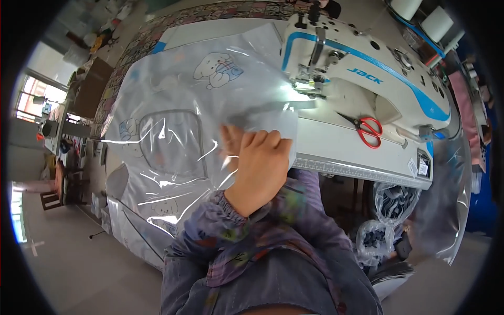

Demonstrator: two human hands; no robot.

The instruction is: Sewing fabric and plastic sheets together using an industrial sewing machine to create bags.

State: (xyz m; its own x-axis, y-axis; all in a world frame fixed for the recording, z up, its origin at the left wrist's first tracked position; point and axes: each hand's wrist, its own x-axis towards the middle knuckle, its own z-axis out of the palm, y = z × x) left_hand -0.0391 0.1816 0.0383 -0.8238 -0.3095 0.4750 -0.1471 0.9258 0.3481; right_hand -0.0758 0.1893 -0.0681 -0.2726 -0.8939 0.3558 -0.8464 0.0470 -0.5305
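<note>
One hand [258,167] showing at centre frame, its forearm coming up from six o'clock in a purple patterned sleeve [247,231]; which hand it is cannot be told for certain, though it is reading as the left; fingers [257,139] curling shut over a fold of clear plastic sheeting [173,152], pinching the film against the palm; the other hand is not showing. The sheeting is spreading from the grip toward nine and eleven o'clock, glinting with creases; it is lying over white fabric printed with cartoon animals [218,68], a grey stitched rounded rectangle [170,137] showing through at nine o'clock of the hand. At one o'clock a white and blue sewing machine [362,73] is standing on its white table [346,152], its needle area [310,86] lit, just beyond the sheet's upper edge. Red-handled scissors [367,128] are lying on the table at two o'clock, well apart from the hand. Clear bags of dark pieces [391,202] are sitting under the table at four o'clock.
</note>
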